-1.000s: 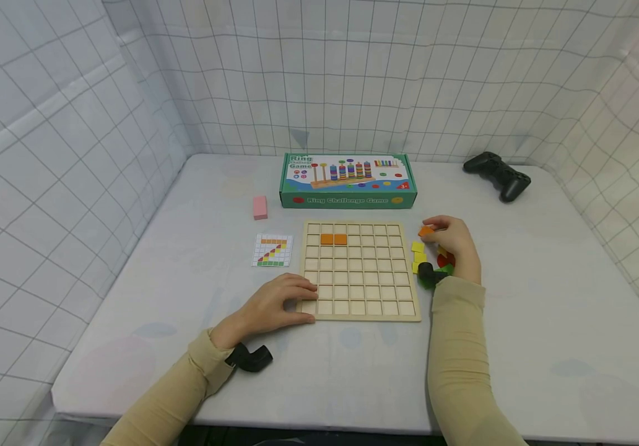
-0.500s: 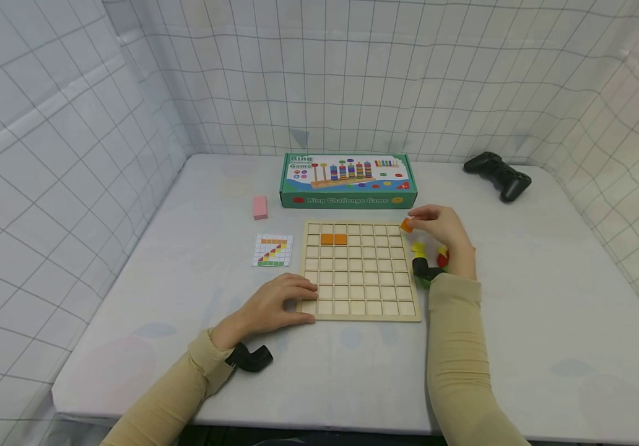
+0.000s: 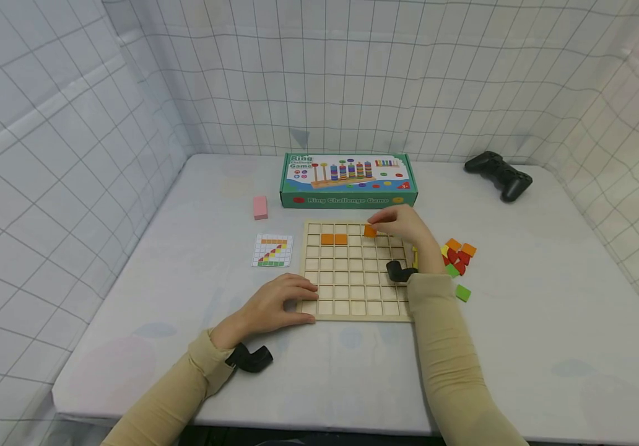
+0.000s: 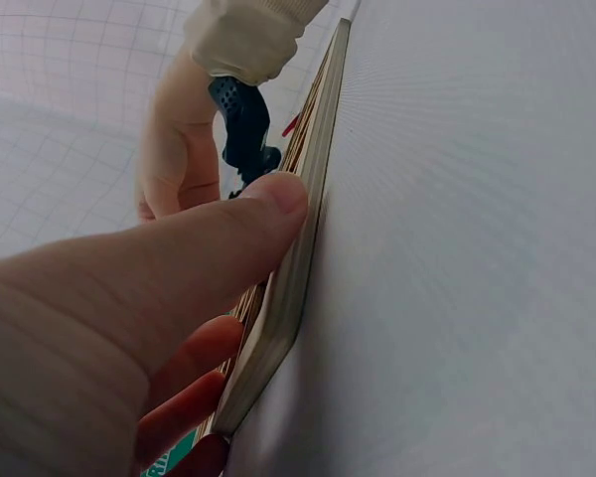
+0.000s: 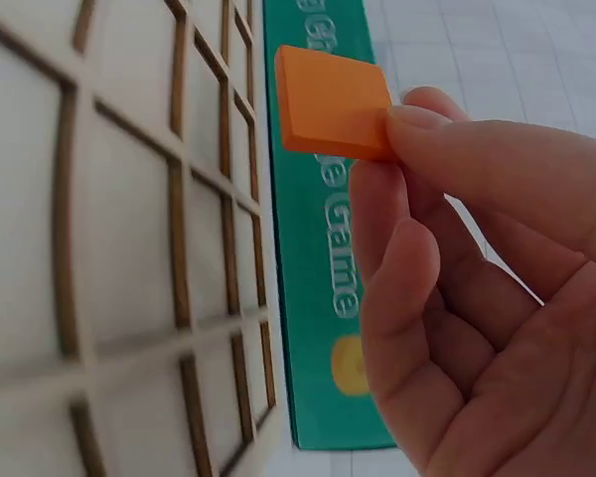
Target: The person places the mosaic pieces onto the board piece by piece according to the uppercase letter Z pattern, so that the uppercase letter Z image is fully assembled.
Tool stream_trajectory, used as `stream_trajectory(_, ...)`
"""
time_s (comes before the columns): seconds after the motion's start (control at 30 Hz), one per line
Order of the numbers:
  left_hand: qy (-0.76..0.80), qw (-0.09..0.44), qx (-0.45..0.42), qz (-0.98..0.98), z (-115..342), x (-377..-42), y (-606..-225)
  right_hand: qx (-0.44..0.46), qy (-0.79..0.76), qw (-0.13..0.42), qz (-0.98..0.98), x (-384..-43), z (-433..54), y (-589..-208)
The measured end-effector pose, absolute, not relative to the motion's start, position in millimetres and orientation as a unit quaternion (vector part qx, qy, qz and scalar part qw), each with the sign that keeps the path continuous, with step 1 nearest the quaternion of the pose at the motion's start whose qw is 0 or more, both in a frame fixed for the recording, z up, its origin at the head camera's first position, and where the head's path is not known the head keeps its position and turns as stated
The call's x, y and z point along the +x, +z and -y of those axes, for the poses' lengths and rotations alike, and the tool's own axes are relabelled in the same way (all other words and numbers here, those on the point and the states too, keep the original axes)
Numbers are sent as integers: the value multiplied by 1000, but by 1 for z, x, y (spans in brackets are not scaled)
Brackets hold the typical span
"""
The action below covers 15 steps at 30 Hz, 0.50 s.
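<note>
The orange square tile [image 3: 370, 231] is pinched between thumb and fingers of my right hand [image 3: 405, 224], over the upper right part of the wooden grid board [image 3: 357, 277]. In the right wrist view the tile [image 5: 335, 102] is tilted and held apart from the grid. Two orange tiles [image 3: 334, 239] sit side by side in the board's second row from the top. My left hand [image 3: 275, 303] rests at the board's near left corner. The left wrist view shows its thumb [image 4: 209, 234] against the near edge and other fingers along the left side.
Loose red, orange, yellow and green pieces [image 3: 460, 254] lie right of the board, partly hidden by the right arm. A pattern card [image 3: 272, 250] and a pink block [image 3: 260, 207] are to the left. Behind stand a green game box [image 3: 348, 181] and a black game controller [image 3: 498, 176].
My right hand has carried the orange tile leftward from beside the loose pieces to above the board, uncovering more of those pieces. The left hand has stayed at the corner.
</note>
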State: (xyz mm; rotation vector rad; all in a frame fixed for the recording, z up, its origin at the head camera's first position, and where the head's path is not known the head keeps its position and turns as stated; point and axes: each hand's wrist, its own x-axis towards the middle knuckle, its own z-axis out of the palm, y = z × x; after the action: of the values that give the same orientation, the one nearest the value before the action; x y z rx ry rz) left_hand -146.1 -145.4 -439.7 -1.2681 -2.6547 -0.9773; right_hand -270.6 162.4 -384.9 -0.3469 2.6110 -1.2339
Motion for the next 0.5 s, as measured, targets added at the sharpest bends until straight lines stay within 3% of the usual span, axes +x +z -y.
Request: stream_trajectory(0.5,-316,20,-409,856,146,-146,-440,-152,-404,121,-894,-270,-131,-395)
